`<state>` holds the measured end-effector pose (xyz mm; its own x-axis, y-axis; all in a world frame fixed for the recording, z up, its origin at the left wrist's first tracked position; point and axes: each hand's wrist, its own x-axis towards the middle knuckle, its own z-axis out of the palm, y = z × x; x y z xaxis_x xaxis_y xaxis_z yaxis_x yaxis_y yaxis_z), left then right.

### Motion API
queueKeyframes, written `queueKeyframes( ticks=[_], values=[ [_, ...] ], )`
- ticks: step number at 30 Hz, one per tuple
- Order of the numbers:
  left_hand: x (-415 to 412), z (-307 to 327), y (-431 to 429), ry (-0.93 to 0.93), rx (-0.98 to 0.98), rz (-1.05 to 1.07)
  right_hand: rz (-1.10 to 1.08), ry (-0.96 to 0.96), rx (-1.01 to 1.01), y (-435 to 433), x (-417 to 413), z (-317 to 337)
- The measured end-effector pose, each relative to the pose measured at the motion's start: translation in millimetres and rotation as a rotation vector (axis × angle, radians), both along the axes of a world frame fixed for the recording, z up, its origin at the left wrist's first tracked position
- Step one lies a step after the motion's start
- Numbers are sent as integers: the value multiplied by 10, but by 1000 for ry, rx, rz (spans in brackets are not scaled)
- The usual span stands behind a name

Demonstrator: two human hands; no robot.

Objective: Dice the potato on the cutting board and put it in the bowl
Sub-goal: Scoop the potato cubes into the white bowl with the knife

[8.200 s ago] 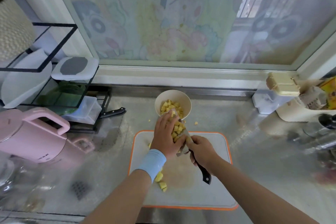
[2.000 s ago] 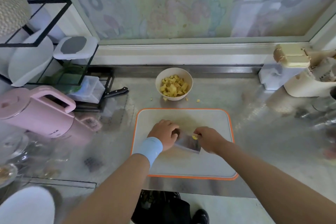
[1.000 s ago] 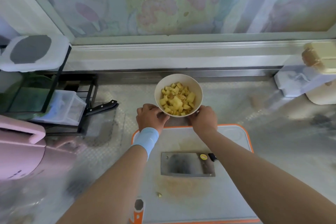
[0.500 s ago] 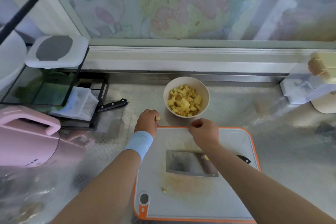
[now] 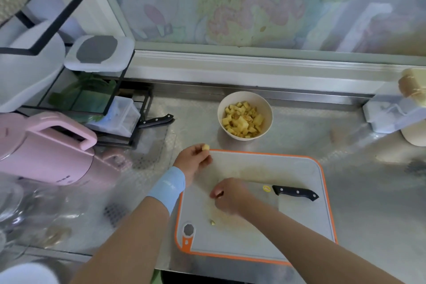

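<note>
Looking down from the head camera, I see both forearms reaching in from the near edge toward the cutting board (image 5: 288,163), which lies flat on the metal counter (image 5: 345,145).

The left hand (image 5: 193,160) sits at the board's far left corner, wrist bent back a little, with a blue wristband (image 5: 169,188) just behind it. Its fingers are curled in, and the fingertips pinch one potato cube (image 5: 205,147), raised on the bowl's side of the hand.

The right hand (image 5: 228,196) hovers low over the middle of the board, palm down, forearm crossing the board from the near right. Its fingers are bent and drawn together at the tips, pointing left; I cannot tell whether they grip anything.

Beside that hand the knife (image 5: 292,192) lies flat on the board, black handle pointing right, its blade partly under the wrist. A small potato scrap (image 5: 212,222) rests on the board nearer to me, apart from both hands.

The bowl (image 5: 258,100) stands on the counter just beyond the board's far edge, well filled with diced potato (image 5: 242,122).

A pink kettle (image 5: 46,150) stands at the left.
</note>
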<state>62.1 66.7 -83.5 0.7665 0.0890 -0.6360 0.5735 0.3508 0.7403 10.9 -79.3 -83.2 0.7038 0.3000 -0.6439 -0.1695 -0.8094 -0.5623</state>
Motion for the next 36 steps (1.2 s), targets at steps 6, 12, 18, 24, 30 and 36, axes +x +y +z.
queueKeyframes(
  ticks=[6, 12, 18, 24, 30, 36],
  values=[
    [-458, -57, 79, 186, -355, 113, 333, -207, -76, 60, -301, -33],
    [-573, -1, 36, 192, -103, -11, 504, -292, -172, 67, -441, -104],
    [-790, 56, -52, 111, 486, -328, 517, -360, -279, -7, -489, -34],
    [-1223, 195, -107, 146, 692, -474, 7, -64, -25, -226, -488, 101],
    [-1760, 338, -35, 164, 719, -657, -90, 39, 141, -175, -975, 356],
    [-2316, 386, 212, 252, 695, -775, -91, 66, 95, 54, -1530, 453]
  ],
)
